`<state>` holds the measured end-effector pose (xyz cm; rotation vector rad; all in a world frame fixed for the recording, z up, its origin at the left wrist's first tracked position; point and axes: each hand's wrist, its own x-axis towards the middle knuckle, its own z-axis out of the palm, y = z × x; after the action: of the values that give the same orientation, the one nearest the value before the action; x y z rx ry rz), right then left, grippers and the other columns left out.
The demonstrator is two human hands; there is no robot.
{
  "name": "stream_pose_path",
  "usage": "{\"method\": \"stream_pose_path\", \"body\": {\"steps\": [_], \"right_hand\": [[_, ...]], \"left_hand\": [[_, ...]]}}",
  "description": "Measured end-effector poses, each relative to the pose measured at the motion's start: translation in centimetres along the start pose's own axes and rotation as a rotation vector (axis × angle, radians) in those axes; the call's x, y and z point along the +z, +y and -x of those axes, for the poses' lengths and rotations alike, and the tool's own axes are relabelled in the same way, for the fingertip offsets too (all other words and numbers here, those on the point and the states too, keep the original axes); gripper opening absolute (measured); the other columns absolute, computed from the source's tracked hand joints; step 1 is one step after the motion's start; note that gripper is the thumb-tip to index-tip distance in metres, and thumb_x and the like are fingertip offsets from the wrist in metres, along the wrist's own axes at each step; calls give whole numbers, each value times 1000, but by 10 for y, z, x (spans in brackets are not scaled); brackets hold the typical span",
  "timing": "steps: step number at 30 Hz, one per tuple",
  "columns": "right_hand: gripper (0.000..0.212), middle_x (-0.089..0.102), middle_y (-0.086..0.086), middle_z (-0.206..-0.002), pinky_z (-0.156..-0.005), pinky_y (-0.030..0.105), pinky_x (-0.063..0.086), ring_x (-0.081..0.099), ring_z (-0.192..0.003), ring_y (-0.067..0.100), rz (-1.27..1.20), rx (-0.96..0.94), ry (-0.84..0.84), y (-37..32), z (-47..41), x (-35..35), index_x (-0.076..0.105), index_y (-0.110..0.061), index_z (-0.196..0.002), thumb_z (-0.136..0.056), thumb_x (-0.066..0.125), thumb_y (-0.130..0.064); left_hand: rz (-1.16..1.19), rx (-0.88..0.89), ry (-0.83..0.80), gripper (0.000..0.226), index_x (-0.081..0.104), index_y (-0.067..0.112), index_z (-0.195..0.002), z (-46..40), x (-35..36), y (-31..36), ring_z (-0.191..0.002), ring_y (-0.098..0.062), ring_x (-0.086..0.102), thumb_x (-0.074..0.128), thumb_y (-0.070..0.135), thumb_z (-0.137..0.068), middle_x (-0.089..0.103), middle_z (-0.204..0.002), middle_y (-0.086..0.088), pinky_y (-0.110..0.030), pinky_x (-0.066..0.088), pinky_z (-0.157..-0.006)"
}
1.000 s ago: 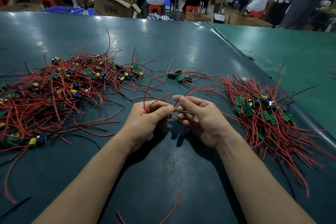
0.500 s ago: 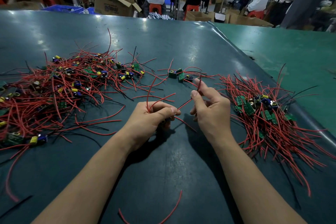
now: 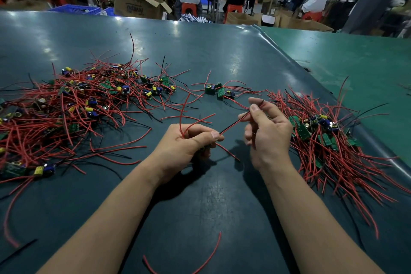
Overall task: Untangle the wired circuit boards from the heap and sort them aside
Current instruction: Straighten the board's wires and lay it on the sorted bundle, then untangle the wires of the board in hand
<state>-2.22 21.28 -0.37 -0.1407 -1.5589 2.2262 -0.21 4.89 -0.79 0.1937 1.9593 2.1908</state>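
Between the two piles, in the head view, our hands work on one board's wires just above the counter [image 3: 200, 202]. The left hand [image 3: 189, 142] is curled shut around the bunch, thumb pressed over the forefinger; the board itself is hidden inside the fist, so we cannot tell how it sits. Red wires [image 3: 191, 118] loop up out of the top of that fist. The right hand [image 3: 266, 133] pinches a black-and-red pair [image 3: 235, 123] between thumb and forefinger, its other fingers loosely curled.

What has changed: a second ago both hands were knuckle to knuckle, fingertips touching over the bunch. Since then the right hand has drawn away, up and to the right, and the pair now runs taut and straight from fist to pinch. We judge that the leads are being stroked out, so this board is nearly free of kinks and close to ready for sorting.

The heap [image 3: 73, 113] lies to the left, tangled and large. The sorted pile [image 3: 329, 140] sits just beside the right hand. A few boards [image 3: 219, 91] lie between the piles, and a stray wire [image 3: 200, 262] lies near us.
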Motion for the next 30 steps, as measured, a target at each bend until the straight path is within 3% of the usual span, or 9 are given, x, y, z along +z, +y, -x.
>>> {"method": "stream_pose_path", "body": {"steps": [5, 7, 15, 17, 20, 21, 23, 26, 30], "right_hand": [[18, 69, 3, -66, -35, 18, 35, 49, -36, 11, 150, -139, 79, 2, 4, 4, 67, -17, -92, -97, 54, -5], [16, 71, 2, -71, -33, 17, 35, 51, -37, 10, 90, -82, 91, 1, 3, 5, 65, -15, -94, -98, 53, -5], [21, 54, -3, -45, -32, 11, 23, 36, -29, 5, -147, 192, 138, -4, -8, -4, 65, -11, -86, -101, 51, -12], [25, 64, 1, -55, -34, 14, 33, 50, -36, 8, -224, 260, 104, -6, -8, -4, 62, -10, -96, -103, 47, -29], [70, 70, 14, -102, -49, 23, 54, 73, -71, 20, -335, 442, -50, -7, -7, -5, 50, -6, -119, -90, 35, -67], [76, 69, 13, -104, -50, 24, 54, 73, -72, 20, -276, 478, -109, -7, -3, -3, 50, -5, -122, -84, 39, -70], [62, 68, 4, -83, -46, 21, 50, 67, -58, 13, -79, 493, -260, -3, 4, 3, 63, -6, -112, -79, 56, -58], [18, 62, -1, -64, -42, 17, 43, 56, -51, 8, 73, 460, -446, 3, 13, 7, 74, -9, -91, -86, 66, -24], [12, 62, -1, -60, -40, 16, 39, 51, -49, 7, 70, 444, -456, 2, 13, 6, 77, -10, -79, -73, 73, -19]], "left_hand": [[-33, -1, -9, 10, 76, 6, -83, 0, 0, 1, -52, -10, 54, 67, 8, -87, 65, -61, 1, -16, 44, -52], [-28, 1, -5, 11, 77, 7, -79, 1, 0, 1, -52, -11, 53, 68, 8, -86, 64, -60, -1, -17, 44, -51], [-66, 21, -27, 14, 76, 9, -76, 4, 0, 3, -51, -12, 52, 68, 5, -86, 63, -61, -2, -17, 44, -51], [-39, 29, 14, 17, 76, 10, -73, 3, 1, 2, -51, -12, 52, 67, 5, -86, 64, -62, -2, -17, 44, -51], [35, 35, 119, 23, 77, 14, -69, 0, 2, 1, -55, -13, 53, 67, 5, -87, 65, -67, -5, -19, 44, -55], [55, 33, 143, 24, 77, 14, -68, 0, 2, 0, -57, -13, 53, 67, 5, -87, 65, -69, -6, -20, 45, -56], [71, 36, 161, 23, 77, 14, -69, -1, 2, 0, -56, -13, 53, 66, 5, -87, 64, -67, -5, -19, 47, -55], [45, 57, 148, 21, 75, 13, -71, 0, 1, 0, -58, -16, 52, 66, 5, -88, 63, -69, -8, -23, 46, -55], [-24, 73, 129, 15, 73, 9, -76, 1, 1, 0, -53, -15, 52, 65, 5, -89, 61, -62, -6, -21, 45, -47]]}}
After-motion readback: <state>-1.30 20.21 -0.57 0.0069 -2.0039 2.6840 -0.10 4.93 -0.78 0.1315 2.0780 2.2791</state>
